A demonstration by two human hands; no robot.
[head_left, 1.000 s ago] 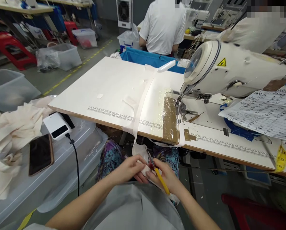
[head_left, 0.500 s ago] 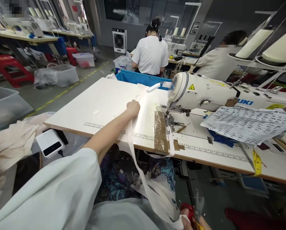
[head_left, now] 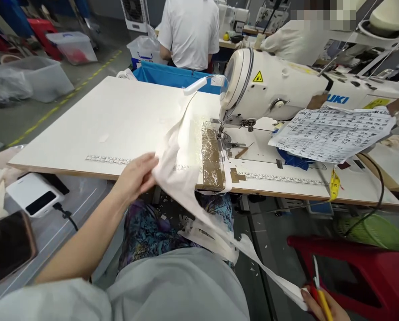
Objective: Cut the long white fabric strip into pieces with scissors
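white fabric strip (head_left: 186,178) | left hand (head_left: 135,176) pinches it; right hand (head_left: 323,305) grips end, scissors (head_left: 320,290)

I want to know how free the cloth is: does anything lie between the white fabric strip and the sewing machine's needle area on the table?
Nothing visible does. The white fabric strip runs from the left hand across the bare table to the sewing machine. Only flat tape lies under it. The right hand holds its far end and scissors.

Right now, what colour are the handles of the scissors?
Red and yellow scissors, seen in the head view.
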